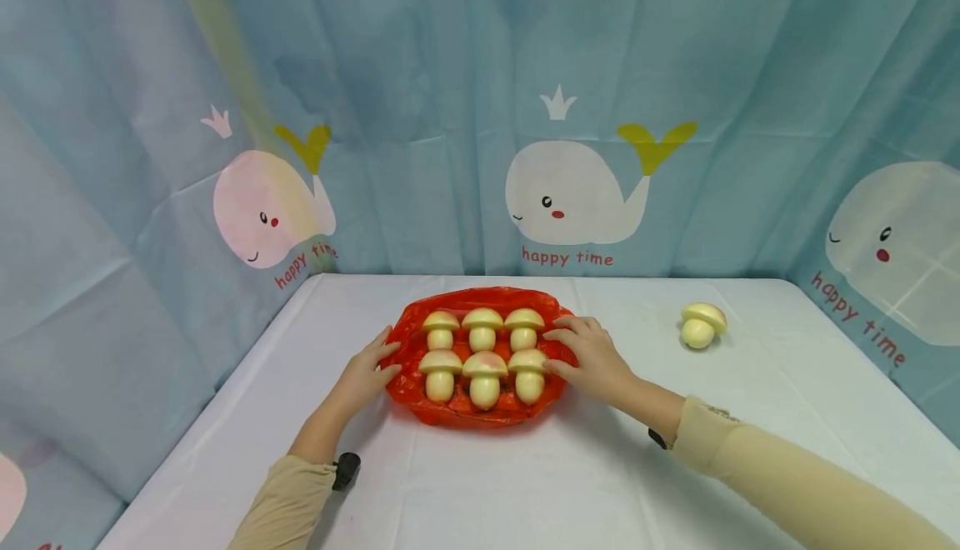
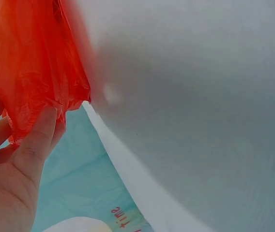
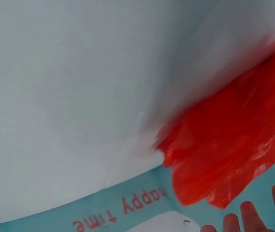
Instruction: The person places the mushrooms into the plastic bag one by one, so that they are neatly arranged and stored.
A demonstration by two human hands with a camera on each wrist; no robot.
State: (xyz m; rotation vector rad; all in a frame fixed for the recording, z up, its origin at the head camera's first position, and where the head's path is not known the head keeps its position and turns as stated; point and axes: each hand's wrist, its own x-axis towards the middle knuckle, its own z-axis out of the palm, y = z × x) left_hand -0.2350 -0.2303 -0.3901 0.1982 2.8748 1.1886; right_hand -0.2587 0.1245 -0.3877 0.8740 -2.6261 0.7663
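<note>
Several pale yellow model mushrooms [image 1: 484, 368] lie in two rows inside a red plastic bag [image 1: 472, 418], whose mouth is spread wide around them. At the bag's left rim, my left hand [image 1: 365, 375] pinches the plastic; the left wrist view shows the thumb [image 2: 43, 128] on the bag's outer side [image 2: 28, 58]. My right hand [image 1: 596, 360] reaches over the right rim, fingers spread and near the right-hand mushrooms. In the right wrist view, only its straight fingertips [image 3: 250, 215] show, beside the red plastic [image 3: 229, 145]. Whether they touch a mushroom is hard to tell.
A single mushroom [image 1: 702, 325] lies apart on the white tabletop [image 1: 480, 492], right of the bag. Behind the table hangs a blue curtain [image 1: 420, 200] printed with whales. Both wrists carry a small black device [image 1: 347, 470].
</note>
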